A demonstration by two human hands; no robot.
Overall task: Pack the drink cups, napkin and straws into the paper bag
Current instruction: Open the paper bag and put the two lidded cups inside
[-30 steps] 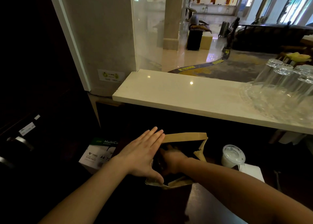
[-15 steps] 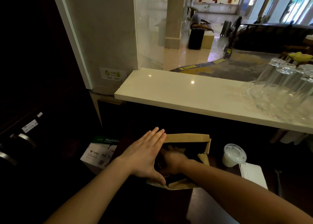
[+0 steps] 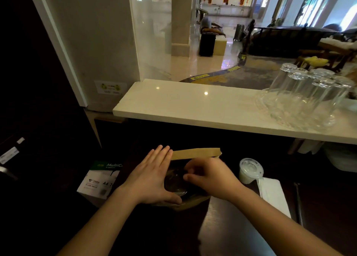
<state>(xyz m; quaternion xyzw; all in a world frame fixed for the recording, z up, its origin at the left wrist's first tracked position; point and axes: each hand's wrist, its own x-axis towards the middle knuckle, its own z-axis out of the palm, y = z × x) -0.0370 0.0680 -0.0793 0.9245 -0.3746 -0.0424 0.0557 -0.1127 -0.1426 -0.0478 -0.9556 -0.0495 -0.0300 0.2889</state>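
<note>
A brown paper bag (image 3: 197, 152) stands open on the dark counter in front of me. Inside it sits a dark drink cup with a clear lid (image 3: 174, 184). My left hand (image 3: 152, 176) lies flat against the bag's left side, fingers straight, thumb along the near rim. My right hand (image 3: 208, 175) hovers over the bag's mouth just right of the lid, fingers loosely curled and holding nothing. A second lidded cup with a pale drink (image 3: 250, 171) stands right of the bag. Beside it lie a white napkin (image 3: 274, 195) and thin dark straws (image 3: 298, 203).
A pale stone shelf (image 3: 193, 108) overhangs the counter behind the bag, with several upturned clear glasses (image 3: 307, 97) at its right end. A box of A4 paper (image 3: 100, 180) sits low at the left. Dark cabinetry fills the left side.
My right hand has risen out of the bag to its mouth, leaving the dark cup inside. My left hand stays flat against the bag's side.
</note>
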